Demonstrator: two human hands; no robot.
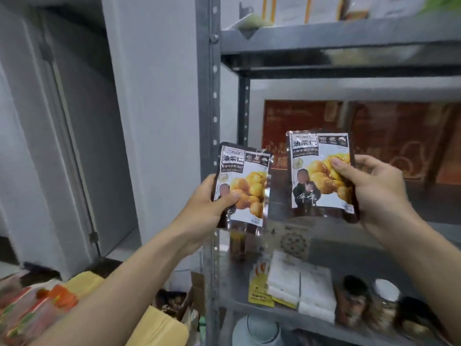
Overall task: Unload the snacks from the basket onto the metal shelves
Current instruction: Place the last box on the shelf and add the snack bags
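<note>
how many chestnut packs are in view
2. The left pack is gripped by the left hand, in front of the post; the right pack by the right hand, slightly higher. More may be stacked behind either.

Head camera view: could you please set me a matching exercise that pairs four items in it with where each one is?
Items:
1. left chestnut packet
2. right chestnut packet
3. white packets
4. red box

Places:
A. lying flat on the lower shelf
B. held by the right hand
C. standing at the back of the middle shelf
D. held by the left hand

Pairs: 1-D, 2-B, 3-A, 4-C.
</note>
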